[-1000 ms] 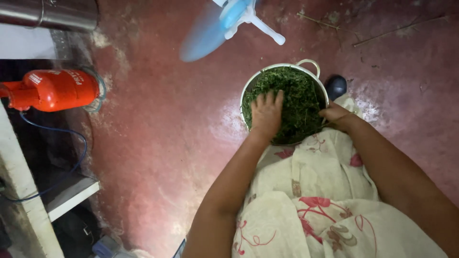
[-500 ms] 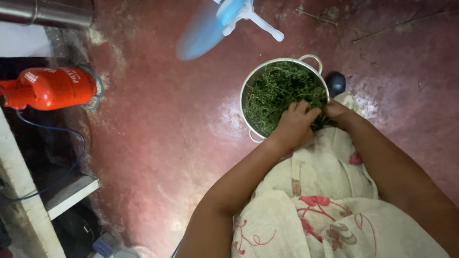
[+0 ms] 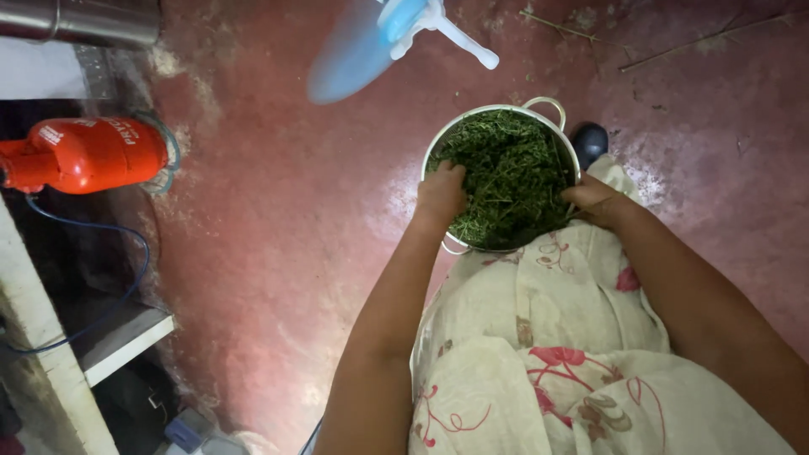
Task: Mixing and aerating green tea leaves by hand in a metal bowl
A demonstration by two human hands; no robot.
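Observation:
A white two-handled pot (image 3: 484,111) stands on the red floor, filled with chopped green leaves (image 3: 510,173). My left hand (image 3: 440,195) is at the pot's near-left rim, fingers curled down into the greens. Gripping the pot's near-right edge is my right hand (image 3: 594,200). My lap, covered in cream cloth with red flowers (image 3: 539,337), lies just below the pot.
A red gas cylinder (image 3: 88,153) with a blue hose lies at the left beside a white shelf (image 3: 126,337). A blue and white fan (image 3: 379,38) blurs at the top. A dark foot or shoe (image 3: 588,141) shows beside the pot.
My left hand slid from the middle of the greens over to the pot's near-left side. My right hand stayed on the right rim.

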